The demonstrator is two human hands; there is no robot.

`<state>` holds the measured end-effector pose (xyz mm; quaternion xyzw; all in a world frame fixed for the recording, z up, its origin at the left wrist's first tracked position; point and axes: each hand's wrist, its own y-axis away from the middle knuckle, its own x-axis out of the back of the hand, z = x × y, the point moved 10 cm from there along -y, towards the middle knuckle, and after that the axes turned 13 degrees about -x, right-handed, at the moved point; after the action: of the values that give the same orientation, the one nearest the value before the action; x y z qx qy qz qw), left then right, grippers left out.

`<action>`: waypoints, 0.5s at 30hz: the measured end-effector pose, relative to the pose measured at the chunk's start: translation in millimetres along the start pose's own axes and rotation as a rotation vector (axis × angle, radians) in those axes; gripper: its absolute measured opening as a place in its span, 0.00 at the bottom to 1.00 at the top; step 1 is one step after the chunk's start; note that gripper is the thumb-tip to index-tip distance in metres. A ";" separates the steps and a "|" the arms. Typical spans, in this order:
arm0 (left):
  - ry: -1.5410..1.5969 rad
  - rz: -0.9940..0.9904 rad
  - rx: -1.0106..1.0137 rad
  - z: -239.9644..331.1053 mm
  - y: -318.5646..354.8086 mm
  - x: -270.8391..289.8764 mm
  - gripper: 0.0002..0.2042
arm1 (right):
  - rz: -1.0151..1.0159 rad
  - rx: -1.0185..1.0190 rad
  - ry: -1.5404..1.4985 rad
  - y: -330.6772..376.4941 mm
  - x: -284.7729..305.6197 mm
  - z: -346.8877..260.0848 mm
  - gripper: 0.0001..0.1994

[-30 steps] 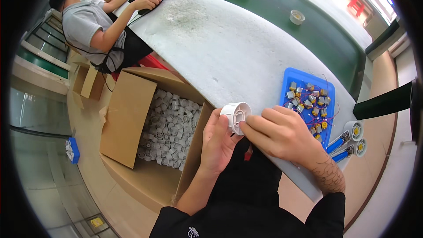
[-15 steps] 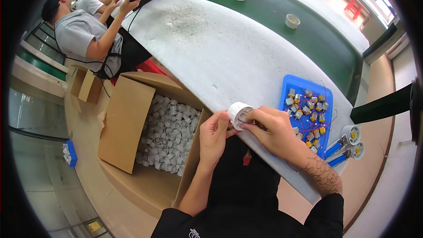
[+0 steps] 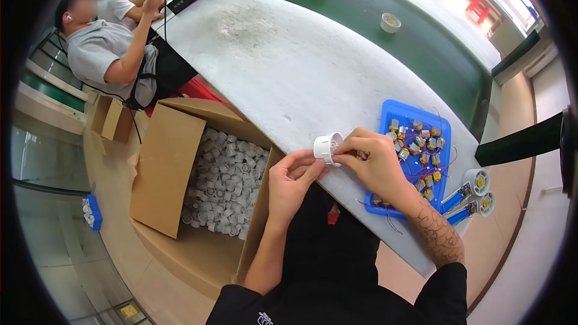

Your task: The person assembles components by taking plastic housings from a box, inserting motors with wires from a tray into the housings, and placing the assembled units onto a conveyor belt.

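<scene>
Compared with the frame half a second earlier, both hands sit slightly higher over the desk edge and the seated person at upper left has raised a hand toward a dark device; the grip on the part is unchanged. The left hand is partly closed, its fingertips pressed against the underside of a white round plastic cap. The right hand is curled, thumb and forefinger pinched at the cap's open face, where a small yellowish piece shows between the fingertips; what that piece is cannot be told. The cap is held between both hands, just above the near edge of the pale grey desk. Just right of the right hand lies a blue tray of small motors with red wires. Beyond the tray, near the desk's right end, lie two blue-handled tools with round white heads. Below the desk, left of the left forearm, stands an open cardboard box filled with white caps. A green conveyor belt runs along the far side of the desk and carries several small white cups. A seated person in a grey shirt works at the far left.
</scene>
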<state>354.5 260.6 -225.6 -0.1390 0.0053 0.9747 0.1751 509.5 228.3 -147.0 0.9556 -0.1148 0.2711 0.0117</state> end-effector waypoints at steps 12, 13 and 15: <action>0.069 -0.007 -0.020 -4.1 -2.6 6.3 0.15 | -0.094 0.063 0.094 0.8 -9.6 -12.0 0.07; 0.070 -0.005 -0.015 -5.8 -2.7 7.1 0.14 | -0.123 0.079 0.111 1.2 -13.1 -12.3 0.06; 0.069 0.012 -0.032 -7.4 -3.6 8.4 0.12 | -0.137 0.080 0.105 1.1 -16.2 -11.1 0.06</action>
<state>350.1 266.4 -234.8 -0.1752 -0.0034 0.9703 0.1669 490.1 231.6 -146.0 0.9454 -0.0376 0.3238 -0.0020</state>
